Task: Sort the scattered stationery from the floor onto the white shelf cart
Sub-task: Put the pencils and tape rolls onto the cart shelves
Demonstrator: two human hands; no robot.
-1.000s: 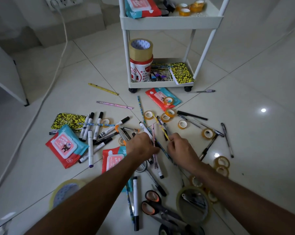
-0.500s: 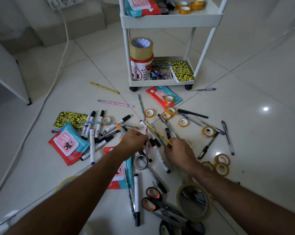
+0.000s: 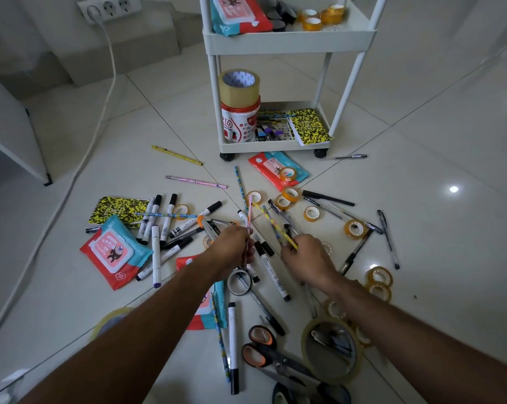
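**Both hands lift pencils out of the pile**

Head view: since the earlier frames both hands have risen off the heap, each now carrying a pencil it was only reaching for a second ago. The left hand (image 3: 231, 246) pinches a pink pencil (image 3: 249, 212), fingers curled round its lower end so the shaft points up and away toward the cart. The right hand (image 3: 307, 256) has its fingers clamped on a yellow patterned pencil (image 3: 272, 224), gripped near one end with the long part slanting up to the left. Holding each by the end probably keeps the pencils easy to gather into one bunch before the carry.

The white shelf cart (image 3: 287, 43) stands well beyond the pile. Its lower tray holds a red-and-white tub (image 3: 239, 123) topped by a brown tape roll (image 3: 239, 84), loose pens, and a yellow speckled notebook (image 3: 309, 126); the upper tray carries a wipes pack and small tape rolls, so like seems to go with like.

Most stationery remains on the floor (image 3: 421, 185): markers (image 3: 156, 217), small tape rolls, scissors (image 3: 263, 355) and another wipes pack (image 3: 115, 252). The floor is glossy pale tile with bright reflections. A power strip (image 3: 109, 7) sits by the far wall, its white cable trailing down the left
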